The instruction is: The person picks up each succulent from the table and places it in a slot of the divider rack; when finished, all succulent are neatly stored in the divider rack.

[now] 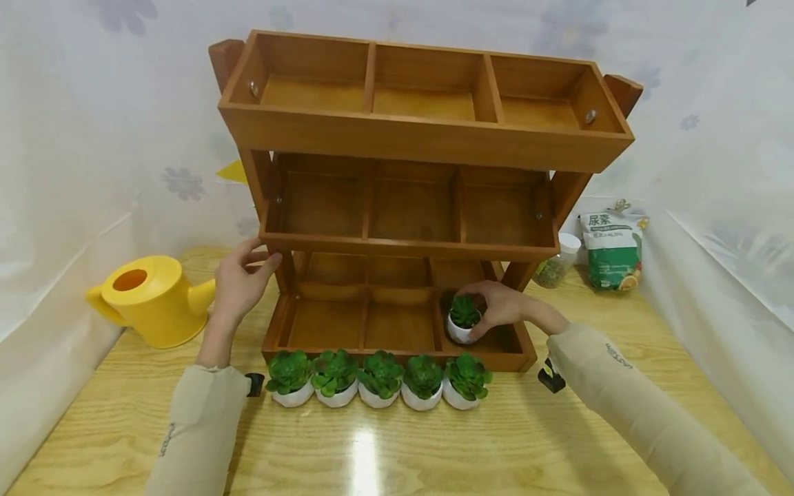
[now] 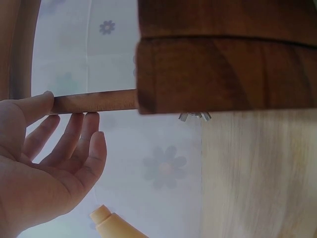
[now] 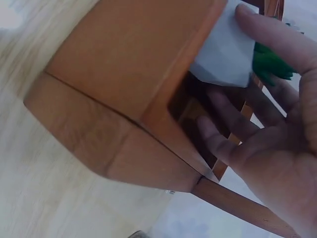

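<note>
A wooden three-tier plant stand [image 1: 397, 134] faces me, each tier split into three compartments. My right hand [image 1: 501, 305] holds a small potted succulent [image 1: 464, 313] inside the bottom tier's right compartment. The right wrist view shows the thumb against the white faceted pot [image 3: 225, 52], just behind the tier's front board [image 3: 133, 44]. At the stand's left side, my left hand [image 1: 245, 279] pinches a wooden post [image 2: 94, 101] between thumb and fingertips. Several more succulents [image 1: 380, 375] in white pots line up on the table along the stand's front.
A yellow watering can [image 1: 163, 303] stands left of the stand, beside my left forearm. Behind on the right are a white-lidded jar [image 1: 555, 265] and a green-and-white bag [image 1: 614, 251]. Pale flower-patterned sheeting [image 1: 93, 89] surrounds the wooden table [image 1: 310, 455].
</note>
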